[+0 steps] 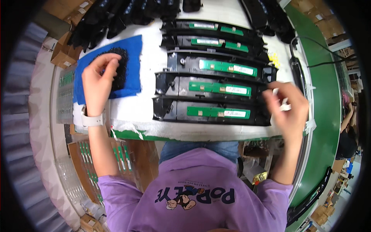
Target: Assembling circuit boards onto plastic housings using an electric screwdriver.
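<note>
My left hand (99, 79) hovers over a pile of tiny black pieces (123, 67) on a blue cloth (134, 79). Its thumb and fingers are pinched together; whatever is between them is too small to make out. At the right ends of several long black plastic housings (178, 113) is my right hand (291, 110), smeared by motion, with white bits (285, 105) at its fingers. The housings lie in rows, one behind another. Green circuit boards sit in them, such as the nearest board (206, 112) and the middle board (208, 65), with white labels on top.
More black housings (131, 13) are heaped at the far left, others (266, 17) at the far right. Small yellow pieces (273, 58) lie past the rows. A black cable (322, 48) and a dark tool-like bar (297, 75) are along the right edge, beside a green surface (324, 108).
</note>
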Demonstrator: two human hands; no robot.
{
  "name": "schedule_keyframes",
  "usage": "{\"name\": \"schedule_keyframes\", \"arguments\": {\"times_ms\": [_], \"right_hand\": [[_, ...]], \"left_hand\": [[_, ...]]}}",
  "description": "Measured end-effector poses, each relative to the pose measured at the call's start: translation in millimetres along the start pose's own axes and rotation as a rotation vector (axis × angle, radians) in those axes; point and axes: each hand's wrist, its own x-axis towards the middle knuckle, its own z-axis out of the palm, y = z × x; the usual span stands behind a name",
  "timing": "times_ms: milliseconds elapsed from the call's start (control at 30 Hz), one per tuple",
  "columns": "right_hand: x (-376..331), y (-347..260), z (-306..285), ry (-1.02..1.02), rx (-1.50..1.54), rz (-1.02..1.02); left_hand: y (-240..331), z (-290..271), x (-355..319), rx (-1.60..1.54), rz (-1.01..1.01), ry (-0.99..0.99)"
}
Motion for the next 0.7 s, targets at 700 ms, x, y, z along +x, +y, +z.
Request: {"name": "schedule_keyframes", "arguments": {"times_ms": [700], "right_hand": [[77.5,58.9,-66.6,0.159,1.205,0.131]], "left_hand": [[92.0,97.9,38.5,-0.661,0.049,-0.65]]}}
